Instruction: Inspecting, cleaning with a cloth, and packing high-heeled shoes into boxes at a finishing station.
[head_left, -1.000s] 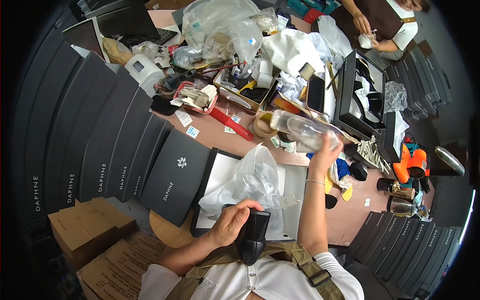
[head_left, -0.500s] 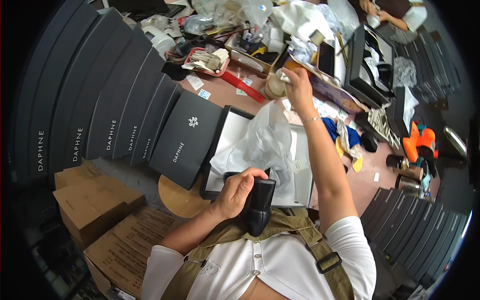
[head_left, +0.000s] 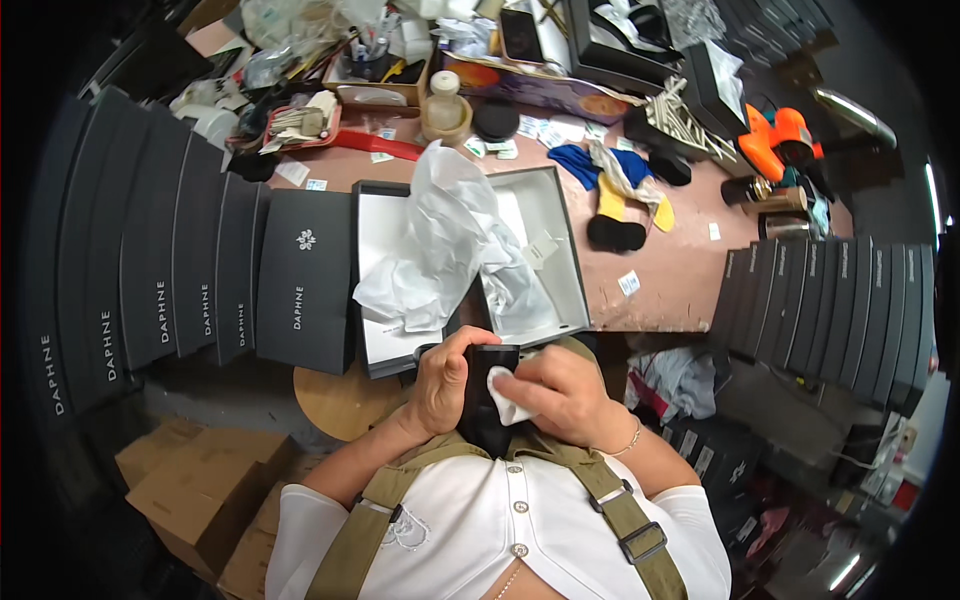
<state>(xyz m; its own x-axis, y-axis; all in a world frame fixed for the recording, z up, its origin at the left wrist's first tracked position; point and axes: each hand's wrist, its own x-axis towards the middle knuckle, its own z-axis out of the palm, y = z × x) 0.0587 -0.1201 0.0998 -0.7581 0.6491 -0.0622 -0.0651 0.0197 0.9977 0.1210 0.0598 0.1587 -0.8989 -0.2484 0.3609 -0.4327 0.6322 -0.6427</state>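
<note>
Close to my body, my left hand (head_left: 438,388) is closed round a black shoe (head_left: 482,415), which is held with its block heel up. A small white cloth (head_left: 508,402) is pinched in my right hand (head_left: 572,398) and pressed to the shoe's right side. Much of the shoe is hidden by my hands. Just beyond them on the table lies an open shoe box (head_left: 572,250), grey-white inside. White tissue paper (head_left: 440,235) is heaped in and over it.
Stacked dark shoe boxes (head_left: 140,250) line the left, and more shoe boxes (head_left: 820,310) stand at right. A jar (head_left: 443,108), a red strip (head_left: 378,144) and blue and yellow cloths (head_left: 610,195) lie beyond. Brown cartons (head_left: 205,490) sit lower left beside a round stool (head_left: 340,405).
My right hand has come back from the jar at the far side of the table to the shoe, with the white cloth now against it. The view has shifted too.
</note>
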